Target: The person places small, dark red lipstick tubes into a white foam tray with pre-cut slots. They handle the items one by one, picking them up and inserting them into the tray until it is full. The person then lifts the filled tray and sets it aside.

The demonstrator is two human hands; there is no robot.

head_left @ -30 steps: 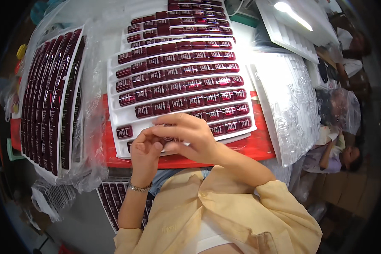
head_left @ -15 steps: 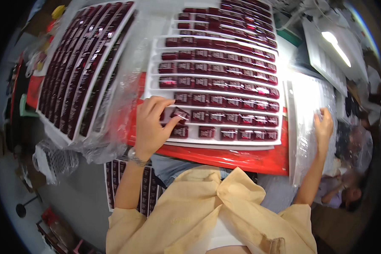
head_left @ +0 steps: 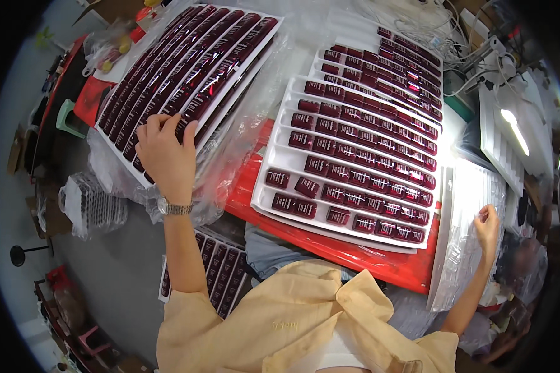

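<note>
My left hand is at the near edge of a white tray on the left. Its fingers and thumb bend round a small dark red glossy piece in a row there; pale print marks these pieces. A second white tray lies ahead of me with rows of the same pieces and several gaps. One piece sits askew in it. My right hand is closed, fingers curled, over a stack of clear plastic trays; whether it grips anything is hidden.
Under the trays is a red tabletop. Clear plastic wrap lies between the two filled trays. Further filled trays stand low beside my legs. Cables tangle at the back, near a bright lamp.
My left hand has gone from the middle tray to the left tray, leaving a tilted piece behind. The view has turned. My right hand stays by the clear plastic trays.
</note>
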